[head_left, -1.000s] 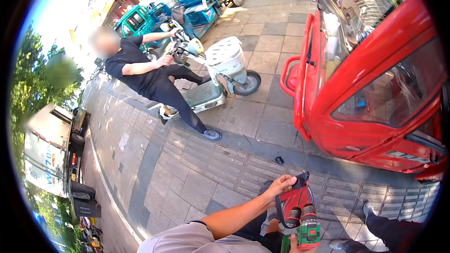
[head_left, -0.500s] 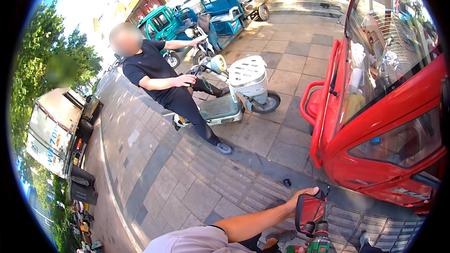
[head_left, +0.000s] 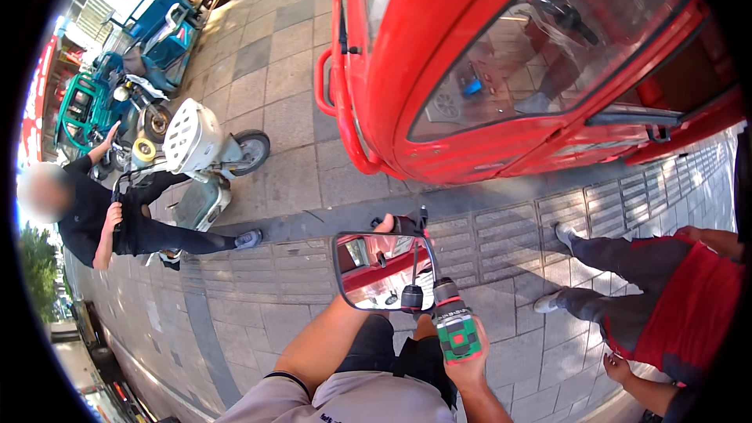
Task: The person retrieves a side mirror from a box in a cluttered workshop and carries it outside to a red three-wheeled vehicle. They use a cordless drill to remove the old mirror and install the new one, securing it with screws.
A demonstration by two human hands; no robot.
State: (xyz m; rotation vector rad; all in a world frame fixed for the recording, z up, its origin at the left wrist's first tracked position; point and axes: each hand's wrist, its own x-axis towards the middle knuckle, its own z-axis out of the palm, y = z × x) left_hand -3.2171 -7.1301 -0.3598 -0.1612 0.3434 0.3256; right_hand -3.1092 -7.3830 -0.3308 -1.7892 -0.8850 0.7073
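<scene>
A side mirror with a dark rim is held out in front of me, its glass showing a red vehicle. My left hand is closed on the mirror's far side, and most of its fingers are hidden behind it. In my right hand is a green and black cordless drill, gripped with its chuck pointing away from me. The chuck is close beside the mirror's right edge; whether they touch I cannot tell.
A red enclosed vehicle with side windows stands just ahead. At left a person in black straddles a pale scooter. A person in a red and grey top stands close on my right. Blue-green cargo tricycles stand farther back.
My view has swung to the right, so the red vehicle fills the middle. The mirror now shows its glass, and the drill and my right hand have come fully into view.
</scene>
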